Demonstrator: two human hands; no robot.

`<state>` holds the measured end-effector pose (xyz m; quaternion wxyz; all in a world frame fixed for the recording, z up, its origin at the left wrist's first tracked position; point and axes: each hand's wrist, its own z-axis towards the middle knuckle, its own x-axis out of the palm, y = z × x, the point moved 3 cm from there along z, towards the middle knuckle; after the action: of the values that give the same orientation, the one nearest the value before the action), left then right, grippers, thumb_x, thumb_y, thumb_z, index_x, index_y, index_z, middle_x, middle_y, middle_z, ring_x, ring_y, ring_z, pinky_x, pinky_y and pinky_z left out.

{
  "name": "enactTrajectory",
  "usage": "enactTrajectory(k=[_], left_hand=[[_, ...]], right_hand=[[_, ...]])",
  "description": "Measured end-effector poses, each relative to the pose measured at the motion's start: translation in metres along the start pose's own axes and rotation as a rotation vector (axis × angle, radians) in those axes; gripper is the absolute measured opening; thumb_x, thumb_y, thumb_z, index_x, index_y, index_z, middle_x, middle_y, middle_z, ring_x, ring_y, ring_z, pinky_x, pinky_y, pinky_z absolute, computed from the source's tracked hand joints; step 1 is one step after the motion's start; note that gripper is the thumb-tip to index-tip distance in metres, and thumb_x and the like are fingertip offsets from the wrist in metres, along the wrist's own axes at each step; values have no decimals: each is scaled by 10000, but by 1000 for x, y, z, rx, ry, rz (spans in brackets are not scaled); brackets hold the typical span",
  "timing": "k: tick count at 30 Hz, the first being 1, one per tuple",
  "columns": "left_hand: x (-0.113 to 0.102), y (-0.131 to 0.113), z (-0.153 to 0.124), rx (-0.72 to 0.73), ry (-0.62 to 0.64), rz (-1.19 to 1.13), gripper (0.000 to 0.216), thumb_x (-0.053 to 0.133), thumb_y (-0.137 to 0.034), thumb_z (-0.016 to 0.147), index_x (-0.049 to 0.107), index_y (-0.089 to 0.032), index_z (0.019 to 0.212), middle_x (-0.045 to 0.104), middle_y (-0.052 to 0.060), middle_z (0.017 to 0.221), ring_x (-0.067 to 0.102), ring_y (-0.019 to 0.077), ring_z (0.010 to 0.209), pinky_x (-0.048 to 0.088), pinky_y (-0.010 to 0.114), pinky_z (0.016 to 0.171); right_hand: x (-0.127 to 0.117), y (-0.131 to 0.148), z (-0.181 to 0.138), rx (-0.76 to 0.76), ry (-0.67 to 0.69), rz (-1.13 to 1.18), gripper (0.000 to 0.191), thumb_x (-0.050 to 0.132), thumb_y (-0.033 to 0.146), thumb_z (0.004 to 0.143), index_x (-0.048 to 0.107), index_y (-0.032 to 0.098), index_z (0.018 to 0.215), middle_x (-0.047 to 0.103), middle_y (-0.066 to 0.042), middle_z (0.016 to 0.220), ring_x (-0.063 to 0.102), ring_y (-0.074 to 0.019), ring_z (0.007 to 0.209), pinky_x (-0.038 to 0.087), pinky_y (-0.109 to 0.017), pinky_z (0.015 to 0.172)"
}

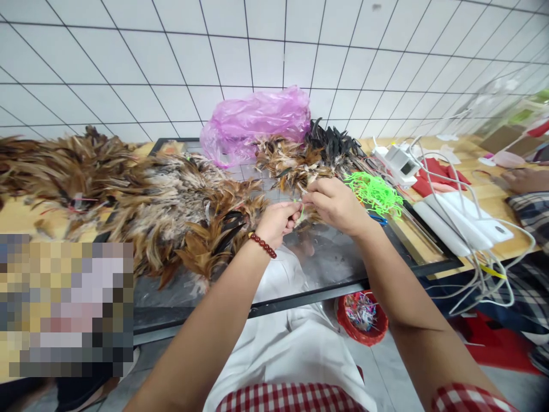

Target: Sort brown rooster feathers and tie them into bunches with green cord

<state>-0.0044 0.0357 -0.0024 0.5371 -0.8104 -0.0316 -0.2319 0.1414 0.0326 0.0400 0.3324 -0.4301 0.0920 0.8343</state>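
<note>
My left hand (281, 220), with a red bead bracelet on the wrist, and my right hand (337, 203) meet over a glass table top (326, 263). Both are closed in a pinch on a small bundle of brown and white feathers (295, 169), with a thin green band (301, 213) showing between the fingers. A heap of neon green bands (375, 193) lies just right of my right hand. Piles of brown feathers (171, 212) lie to the left of my left hand.
A pink plastic bag (261, 123) sits at the back by the tiled wall. Dark feathers (334, 143) lie beside it. White devices with cables (463, 220) are at the right. Another person's hand (521, 180) rests at the far right. A red basket (362, 317) stands below the table.
</note>
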Motion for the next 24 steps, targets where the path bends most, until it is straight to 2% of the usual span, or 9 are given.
enactTrajectory(k=[3,6,10,14,17,20,22,24], left_hand=[[6,3,-1,17,10,145,111,581,-132,736,546,-119,631,431,-40,522,300,11,382,158,136,364],[11,6,-1,34,52,194,133,590,-97,668,500,-135,577,400,-49,516,321,21,410,203,143,393],[10,11,1,34,76,249,183,652,-213,712,544,-129,591,392,-48,505,312,28,415,198,155,398],[6,9,4,72,15,101,167,653,-258,747,606,-108,689,443,-35,546,332,26,418,200,156,397],[3,4,5,101,-48,-18,175,662,-230,745,547,-122,668,458,-35,563,364,26,431,228,149,403],[3,3,4,95,-59,-47,170,625,-196,776,517,-128,664,469,-31,568,383,30,437,242,148,403],[3,4,4,92,-58,-50,148,599,-176,795,524,-125,678,478,-27,575,393,32,441,249,149,404],[3,4,4,95,-51,-54,120,580,-164,809,547,-117,703,487,-23,583,405,35,447,261,150,407]], right_hand=[[2,-2,-1,9,28,19,115,505,229,931,616,200,931,613,-61,930,525,-185,828,363,-322,713],[5,-4,-1,45,50,32,106,506,218,929,608,197,910,620,-61,924,538,-184,837,362,-316,712],[7,-4,-1,117,22,73,141,483,227,945,609,192,892,632,-65,903,552,-185,821,376,-317,720],[4,-8,-2,283,-76,235,142,484,271,951,608,202,961,625,-65,916,564,-182,826,407,-308,724],[6,-7,-2,260,0,365,137,560,321,911,619,202,944,613,-51,894,559,-171,790,420,-294,700],[10,-6,-1,203,106,371,112,537,262,910,621,192,886,615,-54,874,567,-180,827,423,-305,737],[11,-7,-1,223,119,352,119,501,210,911,601,188,851,607,-59,863,561,-186,834,420,-312,747],[10,-9,-1,271,76,356,125,475,181,909,577,189,837,589,-59,857,549,-185,820,419,-311,738]])
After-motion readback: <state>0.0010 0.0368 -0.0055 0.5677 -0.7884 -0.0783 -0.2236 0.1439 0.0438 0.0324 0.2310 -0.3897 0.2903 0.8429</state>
